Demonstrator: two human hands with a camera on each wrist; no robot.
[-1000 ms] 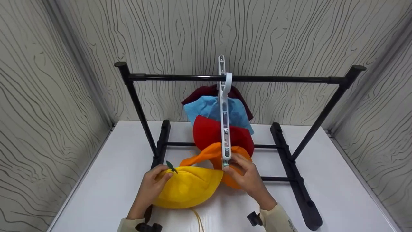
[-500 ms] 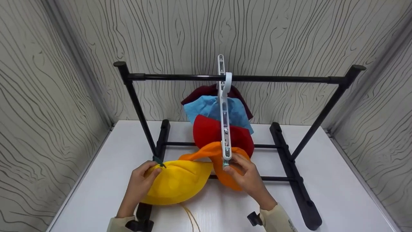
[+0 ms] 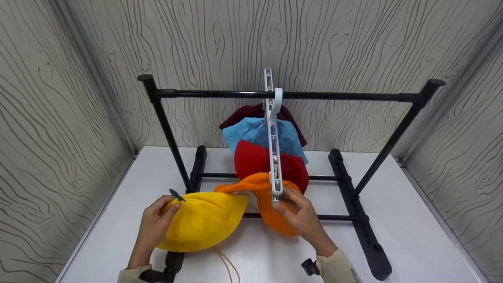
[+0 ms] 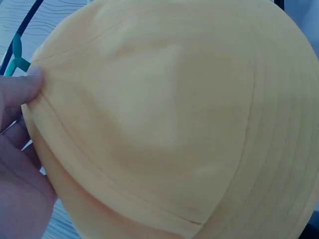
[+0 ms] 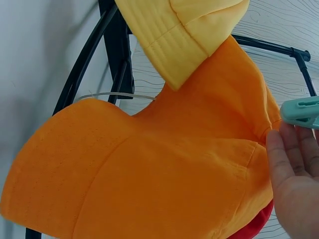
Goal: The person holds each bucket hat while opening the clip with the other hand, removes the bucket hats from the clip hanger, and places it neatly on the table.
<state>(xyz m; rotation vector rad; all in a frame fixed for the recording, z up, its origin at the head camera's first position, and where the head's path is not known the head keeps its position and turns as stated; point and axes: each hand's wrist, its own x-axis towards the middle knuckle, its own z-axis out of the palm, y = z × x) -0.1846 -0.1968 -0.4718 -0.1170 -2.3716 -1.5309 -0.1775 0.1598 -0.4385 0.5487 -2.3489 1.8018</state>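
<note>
My left hand (image 3: 154,222) pinches a yellow bucket hat (image 3: 206,222) at its crown, beside a small green leaf-like tab (image 3: 177,194); in the left wrist view the thumb (image 4: 22,89) presses on the cloth. At the near end of a white clip hanger (image 3: 274,141), my right hand (image 3: 300,214) pinches a pale green clip (image 5: 301,112) between thumb and fingers. An orange hat (image 5: 124,169) hangs by that clip, its crown against the fingertips. The yellow hat's brim overlaps the orange hat in the right wrist view. A yellow cord (image 3: 228,263) dangles below.
The hanger hooks over the top bar (image 3: 346,95) of a black rack, its length running front to back. Behind the orange hat hang a red hat (image 3: 251,157), a light blue hat (image 3: 239,131) and a dark red hat (image 3: 243,114). Patterned walls (image 3: 204,43) surround the white table (image 3: 397,200).
My left hand has drawn the yellow hat to the left, away from the hanger's near end, uncovering more of the orange hat. My right hand has stayed at the clip.
</note>
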